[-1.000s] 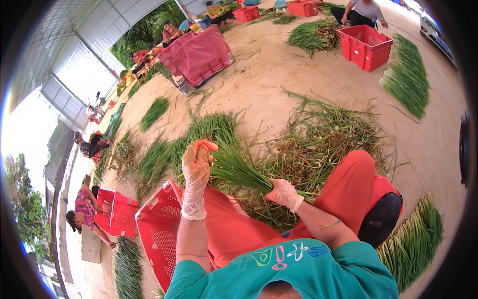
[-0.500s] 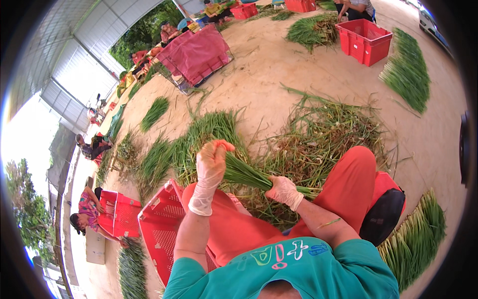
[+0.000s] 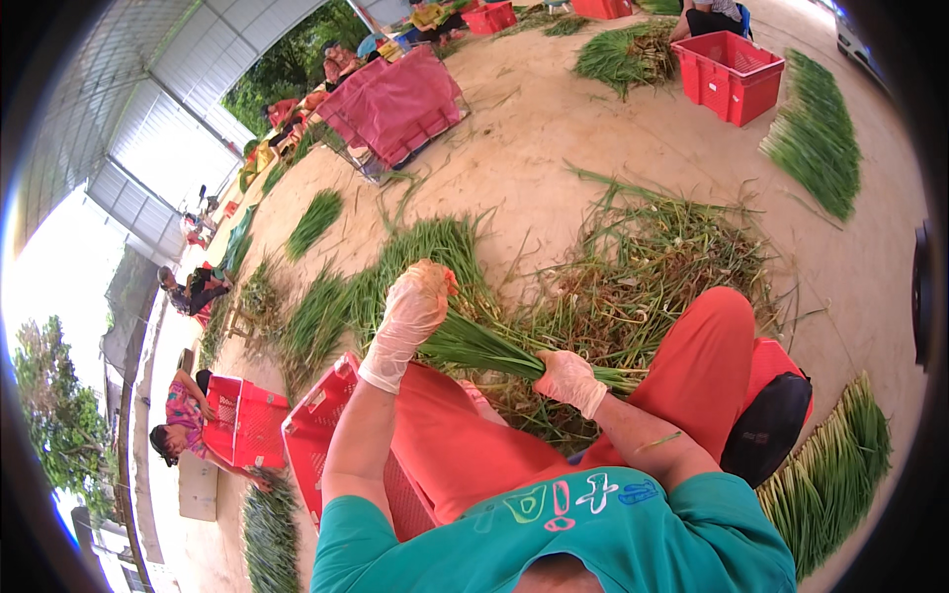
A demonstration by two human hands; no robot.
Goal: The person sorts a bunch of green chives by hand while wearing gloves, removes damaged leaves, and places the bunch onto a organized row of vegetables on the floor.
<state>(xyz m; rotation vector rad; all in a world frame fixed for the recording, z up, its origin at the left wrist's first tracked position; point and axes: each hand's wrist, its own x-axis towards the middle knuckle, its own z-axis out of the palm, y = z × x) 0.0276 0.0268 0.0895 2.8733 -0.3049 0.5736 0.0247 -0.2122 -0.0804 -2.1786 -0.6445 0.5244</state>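
Tan floor (image 3: 539, 124), loose stalk pile (image 3: 672, 262). Right hand (image 3: 569, 381) clamped on green stalk bundle (image 3: 484, 348); left hand (image 3: 415, 303) curled near its tips, grip unclear.

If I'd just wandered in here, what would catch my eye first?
Probably the bundle of long, thin green stalks near the centre, gripped by the translucent-gloved right hand, with the similarly gloved left hand close to its far end. Just beyond spreads a tangled heap of green and brown stalks. Farther off, at the upper right, stands a bright red plastic crate.
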